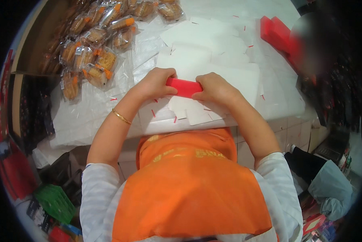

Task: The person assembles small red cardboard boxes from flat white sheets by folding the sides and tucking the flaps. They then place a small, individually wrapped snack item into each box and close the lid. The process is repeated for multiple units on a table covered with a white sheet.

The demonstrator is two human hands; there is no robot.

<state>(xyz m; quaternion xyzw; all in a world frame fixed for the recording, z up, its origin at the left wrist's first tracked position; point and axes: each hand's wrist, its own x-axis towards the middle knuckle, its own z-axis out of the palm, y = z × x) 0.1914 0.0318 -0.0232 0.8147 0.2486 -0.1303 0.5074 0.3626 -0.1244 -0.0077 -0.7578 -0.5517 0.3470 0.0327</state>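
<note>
A flat red rectangular piece [185, 88] spans the gap between my two hands above the table. My left hand [154, 84] pinches its left end, thumb on the near side. At the opposite end my right hand [216, 89] holds it in a similar grip. What the piece is made of I cannot tell. Beneath it lie several overlapping white sheets [237, 80], with small red strips [153, 113] scattered on and around them.
Clear-wrapped brown baked goods [95, 56] with orange labels pile up at the far left. Larger red pieces [275, 31] lie at the far right, beside a blurred patch and dark patterned cloth. A white plastic cover [108, 131] drapes the table. A green crate [55, 203] stands low left.
</note>
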